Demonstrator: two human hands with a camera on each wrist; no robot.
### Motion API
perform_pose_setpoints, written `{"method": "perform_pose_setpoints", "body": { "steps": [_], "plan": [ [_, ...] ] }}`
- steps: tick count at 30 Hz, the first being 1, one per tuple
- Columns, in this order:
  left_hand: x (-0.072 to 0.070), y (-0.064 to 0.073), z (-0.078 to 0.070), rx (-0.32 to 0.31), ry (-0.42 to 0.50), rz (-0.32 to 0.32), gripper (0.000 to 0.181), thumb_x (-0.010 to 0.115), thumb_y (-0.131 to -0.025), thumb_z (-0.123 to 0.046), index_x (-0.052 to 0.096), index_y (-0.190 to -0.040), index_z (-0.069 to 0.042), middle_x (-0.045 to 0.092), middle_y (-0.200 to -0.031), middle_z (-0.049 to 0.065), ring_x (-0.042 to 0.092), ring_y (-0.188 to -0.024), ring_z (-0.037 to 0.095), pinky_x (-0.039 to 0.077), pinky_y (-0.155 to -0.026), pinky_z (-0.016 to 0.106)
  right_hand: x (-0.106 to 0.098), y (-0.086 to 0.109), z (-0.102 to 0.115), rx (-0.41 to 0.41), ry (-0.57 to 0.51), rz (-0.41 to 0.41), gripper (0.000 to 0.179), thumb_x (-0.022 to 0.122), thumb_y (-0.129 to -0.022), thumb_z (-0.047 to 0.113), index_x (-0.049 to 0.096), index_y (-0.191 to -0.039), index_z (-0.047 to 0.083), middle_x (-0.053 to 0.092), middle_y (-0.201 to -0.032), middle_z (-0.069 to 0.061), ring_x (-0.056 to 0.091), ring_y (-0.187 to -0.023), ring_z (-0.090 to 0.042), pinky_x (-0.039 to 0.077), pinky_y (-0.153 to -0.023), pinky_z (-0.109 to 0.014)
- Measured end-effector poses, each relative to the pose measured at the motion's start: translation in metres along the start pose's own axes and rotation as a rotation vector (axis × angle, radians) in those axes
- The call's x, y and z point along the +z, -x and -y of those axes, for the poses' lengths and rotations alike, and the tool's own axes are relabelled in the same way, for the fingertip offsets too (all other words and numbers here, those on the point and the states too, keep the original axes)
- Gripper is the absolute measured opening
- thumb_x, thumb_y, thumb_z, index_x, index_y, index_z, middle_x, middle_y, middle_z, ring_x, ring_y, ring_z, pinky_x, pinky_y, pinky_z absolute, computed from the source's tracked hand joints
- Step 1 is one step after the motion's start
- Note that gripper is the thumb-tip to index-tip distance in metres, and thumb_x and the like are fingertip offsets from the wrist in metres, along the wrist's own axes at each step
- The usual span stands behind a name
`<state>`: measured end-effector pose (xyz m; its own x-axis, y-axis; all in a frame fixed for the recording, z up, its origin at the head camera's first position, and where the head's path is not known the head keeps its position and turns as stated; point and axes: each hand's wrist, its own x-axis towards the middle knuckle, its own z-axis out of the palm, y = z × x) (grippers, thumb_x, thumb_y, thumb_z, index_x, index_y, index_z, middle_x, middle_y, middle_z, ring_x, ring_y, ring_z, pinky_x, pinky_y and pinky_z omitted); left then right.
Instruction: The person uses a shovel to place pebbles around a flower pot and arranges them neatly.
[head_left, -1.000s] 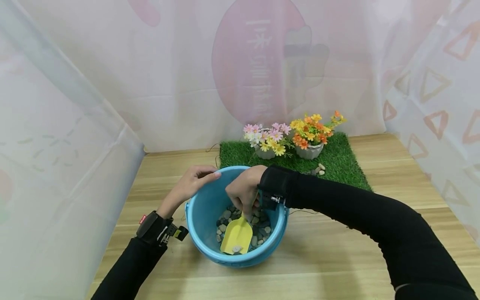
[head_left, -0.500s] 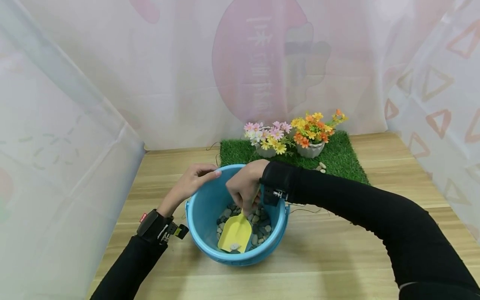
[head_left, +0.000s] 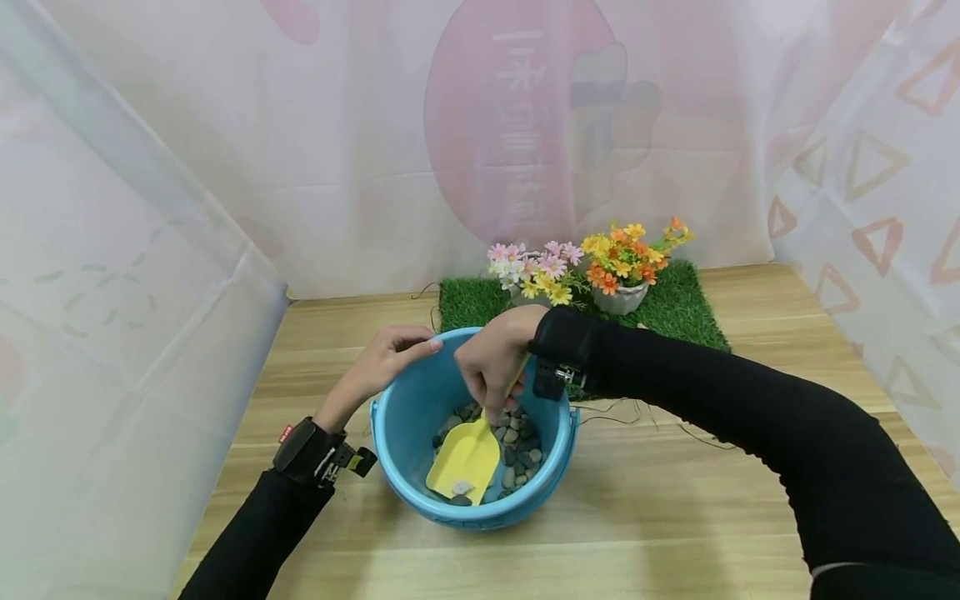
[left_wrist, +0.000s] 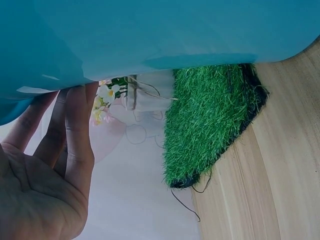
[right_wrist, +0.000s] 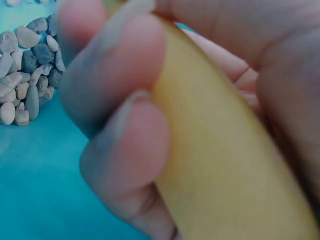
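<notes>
A blue bucket [head_left: 397,417] stands on the wooden table, with many grey and pale pebbles [head_left: 519,457] spread over its bottom. Reaching inside it, my right hand [head_left: 491,362] grips the handle of a yellow toy shovel [head_left: 467,454]. The fingers are curled round the yellow handle [right_wrist: 215,145] in the right wrist view. On the scoop lie a pale pebble [head_left: 462,487] and a darker one at its lower edge. My left hand [head_left: 390,360] holds the bucket's left rim, thumb over the edge. Its fingers [left_wrist: 77,130] touch the outer wall in the left wrist view.
Behind the bucket lies a green turf mat [head_left: 468,302]. Two flower pots stand on it, one with pink and yellow flowers [head_left: 536,271], one with orange flowers [head_left: 626,262]. Thin dark strings trail near the mat. Printed white cloth [head_left: 360,167] walls enclose the table [head_left: 322,375].
The shovel has slid left and slightly up within the bucket, carrying the pale pebble. My right hand and forearm have risen a little. The left hand stays on the rim.
</notes>
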<state>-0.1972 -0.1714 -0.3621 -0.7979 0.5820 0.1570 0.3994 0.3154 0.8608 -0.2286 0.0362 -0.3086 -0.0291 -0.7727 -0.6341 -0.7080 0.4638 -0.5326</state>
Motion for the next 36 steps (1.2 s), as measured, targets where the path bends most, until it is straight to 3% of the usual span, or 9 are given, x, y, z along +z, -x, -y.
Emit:
{"method": "perform_pose_setpoints", "body": {
  "steps": [5,14,25,31,36],
  "plan": [
    [0.000,0.000,0.000,-0.002,-0.002,-0.004,0.019,0.050,-0.096,-0.010,0.065,-0.101,0.001,0.064,-0.092,0.015,0.064,-0.079,0.024,0.054,-0.068,0.038,-0.001,0.004,-0.003,-0.027,-0.032,0.007,0.019,0.067,-0.085,0.032,0.072,-0.072,0.020,0.064,-0.068,-0.002,0.055,-0.057,-0.024,0.047,-0.053,-0.033],
    [0.000,0.001,-0.001,-0.005,-0.013,-0.009,0.021,0.049,-0.096,-0.010,0.065,-0.102,0.002,0.064,-0.093,0.017,0.064,-0.081,0.025,0.054,-0.069,0.037,-0.002,0.008,-0.007,-0.063,-0.120,0.015,0.015,0.066,-0.086,0.029,0.073,-0.077,0.019,0.065,-0.075,-0.012,0.055,-0.064,-0.033,0.046,-0.052,-0.029],
    [0.000,0.001,-0.002,-0.016,0.004,-0.001,0.021,0.050,-0.096,-0.011,0.064,-0.102,0.002,0.063,-0.094,0.018,0.063,-0.082,0.028,0.054,-0.070,0.038,-0.002,0.013,-0.012,-0.116,-0.155,0.002,0.017,0.065,-0.087,0.031,0.073,-0.077,0.019,0.064,-0.071,-0.009,0.053,-0.058,-0.028,0.047,-0.054,-0.036],
    [0.001,0.001,-0.003,-0.024,-0.005,-0.003,0.021,0.050,-0.096,-0.013,0.065,-0.103,0.001,0.064,-0.095,0.016,0.063,-0.082,0.025,0.054,-0.071,0.038,-0.002,0.015,-0.015,-0.140,-0.185,0.002,0.017,0.065,-0.087,0.032,0.073,-0.079,0.019,0.064,-0.072,-0.010,0.054,-0.060,-0.036,0.048,-0.053,-0.033],
    [0.000,0.002,-0.003,-0.021,-0.004,-0.003,0.021,0.050,-0.096,-0.013,0.065,-0.103,0.000,0.064,-0.094,0.015,0.063,-0.082,0.024,0.054,-0.071,0.038,-0.004,0.016,-0.015,-0.160,-0.207,0.008,0.017,0.065,-0.087,0.031,0.073,-0.081,0.018,0.065,-0.074,-0.012,0.054,-0.057,-0.029,0.048,-0.055,-0.041]
  ]
}}
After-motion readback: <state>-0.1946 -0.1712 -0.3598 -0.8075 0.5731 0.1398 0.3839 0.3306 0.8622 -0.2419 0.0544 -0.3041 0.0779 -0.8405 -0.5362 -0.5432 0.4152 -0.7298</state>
